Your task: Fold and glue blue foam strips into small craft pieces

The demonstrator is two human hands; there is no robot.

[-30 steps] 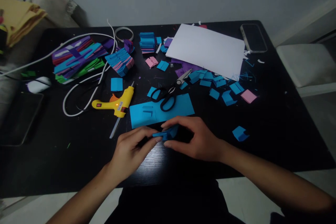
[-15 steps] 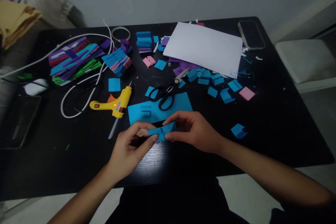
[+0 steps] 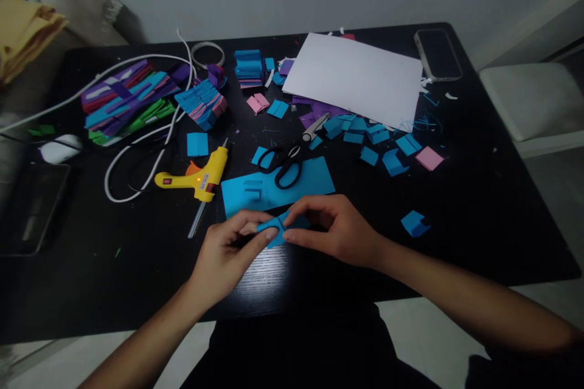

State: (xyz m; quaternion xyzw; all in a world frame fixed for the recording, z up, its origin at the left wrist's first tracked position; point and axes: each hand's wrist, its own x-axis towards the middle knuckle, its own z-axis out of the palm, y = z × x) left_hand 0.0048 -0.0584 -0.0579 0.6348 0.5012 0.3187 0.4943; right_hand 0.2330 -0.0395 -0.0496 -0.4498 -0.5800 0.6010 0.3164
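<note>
Holds a small folded piece of blue paper (image 3: 279, 229) just above the desk (image 3: 479, 213), near its front edge. Pinches it from both ends: left hand (image 3: 227, 253) grip closed on one end, right hand (image 3: 336, 231) grip on the other. Just behind, blue sheet (image 3: 255, 191) under scissors (image 3: 290, 161); glue gun (image 3: 197, 179) to its left.

Black table (image 3: 479, 206) littered with paper scraps. Yellow glue gun (image 3: 201, 177) laid left of centre, white cable (image 3: 106, 181) looped beside it. Black scissors (image 3: 292, 158) rested partly on blue strip (image 3: 255, 191). White sheet (image 3: 356, 76) placed at far side, phone (image 3: 437, 53) just beside its right corner. Coloured folded strips (image 3: 128, 100) heaped far left. Folded blue pieces (image 3: 365, 134) scattered below sheet, pink square (image 3: 429, 158) near them.
</note>
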